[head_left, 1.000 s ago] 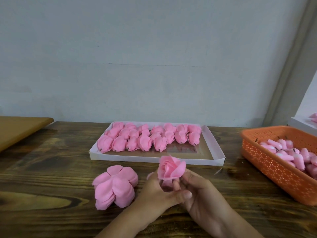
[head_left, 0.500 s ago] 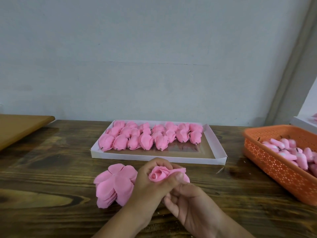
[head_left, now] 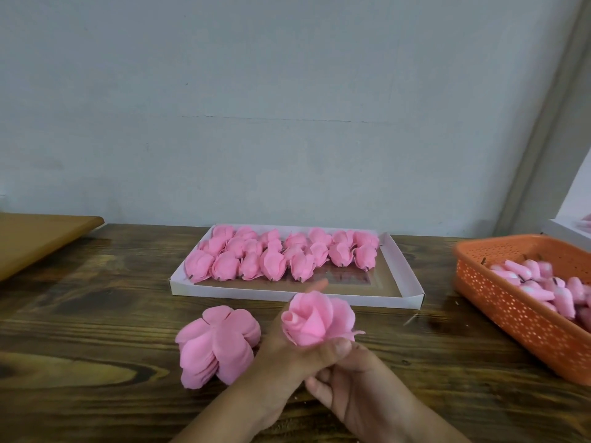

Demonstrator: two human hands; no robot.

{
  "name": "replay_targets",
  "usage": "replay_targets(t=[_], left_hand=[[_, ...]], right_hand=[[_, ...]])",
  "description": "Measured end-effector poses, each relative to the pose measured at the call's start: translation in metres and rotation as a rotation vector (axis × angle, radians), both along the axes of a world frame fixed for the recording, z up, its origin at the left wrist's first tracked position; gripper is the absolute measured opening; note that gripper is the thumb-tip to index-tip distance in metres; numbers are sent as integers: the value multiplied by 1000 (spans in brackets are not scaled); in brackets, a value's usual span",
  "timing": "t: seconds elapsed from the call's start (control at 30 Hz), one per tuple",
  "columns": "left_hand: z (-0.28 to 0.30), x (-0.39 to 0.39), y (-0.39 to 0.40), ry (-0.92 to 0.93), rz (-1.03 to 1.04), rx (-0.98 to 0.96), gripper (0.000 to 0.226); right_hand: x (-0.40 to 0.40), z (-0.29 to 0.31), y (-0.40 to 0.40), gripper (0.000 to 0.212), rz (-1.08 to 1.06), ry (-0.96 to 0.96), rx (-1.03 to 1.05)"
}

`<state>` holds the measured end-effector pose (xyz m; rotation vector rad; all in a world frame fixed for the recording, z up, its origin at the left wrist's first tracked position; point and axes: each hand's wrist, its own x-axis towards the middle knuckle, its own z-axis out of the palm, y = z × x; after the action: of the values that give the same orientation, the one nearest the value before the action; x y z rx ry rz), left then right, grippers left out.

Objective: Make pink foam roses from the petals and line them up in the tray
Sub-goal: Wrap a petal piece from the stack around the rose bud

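A dark wooden desk [head_left: 96, 314] stands against a pale blue-grey wall, and nearest the camera the two hands meet at its front edge: the left hand [head_left: 287, 356] curls round the base of a pink foam rose [head_left: 315, 321], thumb pinching under the bloom, while the right hand [head_left: 355, 382] cups palm-up just beneath, its fingers loosely curled against the left. Just left of the hands lies a stack of flat pink petals [head_left: 217, 343] on the desk. Beyond the hands a white tray [head_left: 287, 292] holds two rows of finished roses [head_left: 281, 257], and far to their right an orange basket [head_left: 511, 302] holds pink buds [head_left: 543, 286].
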<state>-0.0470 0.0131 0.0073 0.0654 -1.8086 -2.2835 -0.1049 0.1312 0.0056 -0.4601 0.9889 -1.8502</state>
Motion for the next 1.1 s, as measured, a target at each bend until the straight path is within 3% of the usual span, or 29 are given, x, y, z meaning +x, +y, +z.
replay_targets(t=[0.2,0.37,0.53,0.67,0.73,0.87,1.1], left_hand=[[-2,-2,-3,43,65,-14,82],[1,-3,-5,-3,193,147,59],[3,-4,-2,-53,225,386,28],[-1,-5,-3,-62,182,490,29],[-3,-6,-4,-68,180,511,31],[-7,-8,-4,-82,157,516,28],[-8,-8,0,-81,76,447,45]], right_hand=[[0,-3,-2,34,-11,38,49],[2,-5,-3,13,-80,160,158],[11,-11,-3,26,-270,659,315],[12,-15,-3,17,-467,898,428],[11,-14,-4,16,-534,861,422],[10,-7,-6,16,-534,593,326],[3,-3,-1,27,-502,489,236]])
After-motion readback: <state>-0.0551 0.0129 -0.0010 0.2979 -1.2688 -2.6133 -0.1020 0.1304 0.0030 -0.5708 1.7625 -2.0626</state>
